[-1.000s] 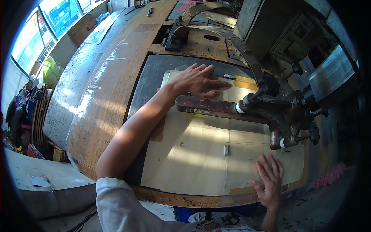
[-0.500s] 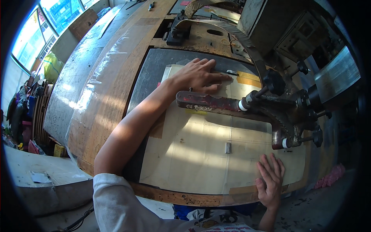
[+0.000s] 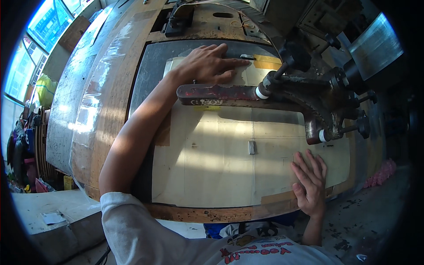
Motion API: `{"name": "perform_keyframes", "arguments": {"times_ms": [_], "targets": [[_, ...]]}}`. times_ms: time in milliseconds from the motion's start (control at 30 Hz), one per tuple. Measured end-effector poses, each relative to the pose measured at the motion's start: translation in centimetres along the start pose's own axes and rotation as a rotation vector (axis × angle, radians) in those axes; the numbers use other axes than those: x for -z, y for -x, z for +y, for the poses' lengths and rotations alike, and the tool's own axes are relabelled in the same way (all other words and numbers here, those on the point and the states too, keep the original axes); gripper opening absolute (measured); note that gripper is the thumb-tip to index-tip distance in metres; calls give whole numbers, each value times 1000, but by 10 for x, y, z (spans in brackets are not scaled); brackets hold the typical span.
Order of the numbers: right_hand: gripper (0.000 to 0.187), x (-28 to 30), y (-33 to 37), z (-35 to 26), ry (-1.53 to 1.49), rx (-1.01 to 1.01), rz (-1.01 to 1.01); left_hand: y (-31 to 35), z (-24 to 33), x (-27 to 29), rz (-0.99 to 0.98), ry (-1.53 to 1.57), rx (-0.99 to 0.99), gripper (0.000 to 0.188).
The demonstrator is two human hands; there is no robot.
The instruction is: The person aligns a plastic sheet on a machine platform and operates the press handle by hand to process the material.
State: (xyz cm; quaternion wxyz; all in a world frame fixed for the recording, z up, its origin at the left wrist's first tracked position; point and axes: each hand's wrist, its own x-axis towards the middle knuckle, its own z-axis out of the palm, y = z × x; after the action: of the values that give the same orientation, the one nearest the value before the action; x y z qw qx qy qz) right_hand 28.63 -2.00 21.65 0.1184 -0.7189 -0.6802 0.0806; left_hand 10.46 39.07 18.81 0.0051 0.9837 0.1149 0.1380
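Large pale sheet (image 3: 212, 168), cream-coloured, lies flat on a dark grey pad (image 3: 148, 75) set into a worn wooden workbench (image 3: 97, 110); sheet covers most of the pad, near edge running along the bench's front lip. Left hand (image 3: 207, 64) rests palm-down on the far part of the sheet, fingers spread and extended toward the right, flat and open, gripping nothing. Left forearm crosses the sheet's left side diagonally from the white sleeve (image 3: 132, 229) at lower frame. Right hand (image 3: 309, 183) lies palm-down on the sheet's near right corner, fingers splayed and pointing away from the body, also open and pressing flat, nothing held. Between the 2 hands a rusty red-brown metal arm (image 3: 216, 95) of a machine reaches leftward over the sheet, passing just in front of the left hand; whether it touches the sheet cannot be told. The arm joins a dark cast machine head (image 3: 322, 97) at right, with knobs and white collars. A small grey rectangular tab (image 3: 251, 147) sits on the sheet near its middle. Yellow-brown tape strip (image 3: 267, 62) lies at the sheet's far right edge, just beyond the left fingertips. Sunlight falls in bands across sheet and bench. Windows (image 3: 39, 26) at far left; pink material (image 3: 382, 172) low at right, beyond the bench.
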Motion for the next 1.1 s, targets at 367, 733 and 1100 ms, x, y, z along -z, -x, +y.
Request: {"name": "perform_keyframes", "arguments": {"times_ms": [367,733,1100], "targets": [[54,1,4,-2,-58,35,-21,5,7,7,22,78,11,51],[55,-2,-1,1,-49,83,-42,3,7,7,79,56,0,45],[49,2,-2,-3,-15,69,-67,-1,9,11,-7,81,60,45]]}}
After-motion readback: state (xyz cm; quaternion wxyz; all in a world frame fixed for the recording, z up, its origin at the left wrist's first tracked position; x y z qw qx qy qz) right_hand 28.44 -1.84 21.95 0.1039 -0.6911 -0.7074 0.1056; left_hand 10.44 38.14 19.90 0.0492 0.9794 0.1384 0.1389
